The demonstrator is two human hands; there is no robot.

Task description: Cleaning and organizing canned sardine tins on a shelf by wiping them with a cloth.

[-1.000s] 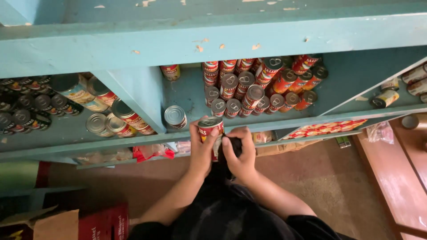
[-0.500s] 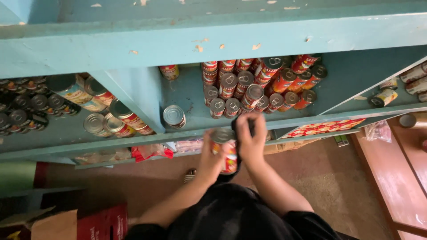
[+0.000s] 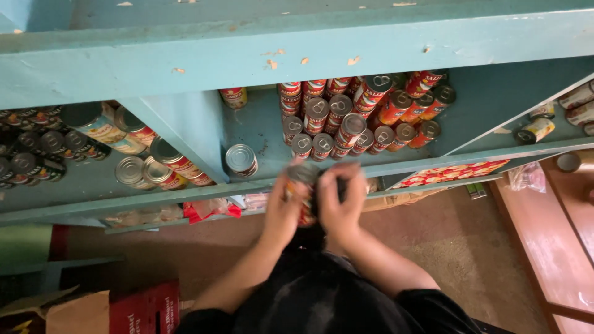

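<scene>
At centre frame both hands meet around one red can (image 3: pixel 303 192), held just in front of the teal shelf (image 3: pixel 396 167) edge. The left hand (image 3: pixel 286 207) wraps the can's side; the right hand (image 3: pixel 341 201) curls over it from the other side, fingers closed on it, though motion blur hides the exact grip. Above, in the upper middle, a stack of cans (image 3: pixel 359 117) fills the compartment, and a lone can (image 3: pixel 241 159) stands left of it. The step in hand looks like shelving: the can is gripped but not yet placed. The next move likely calls for lifting it over the edge and setting it upright in the bare spot between lone can and stack.
</scene>
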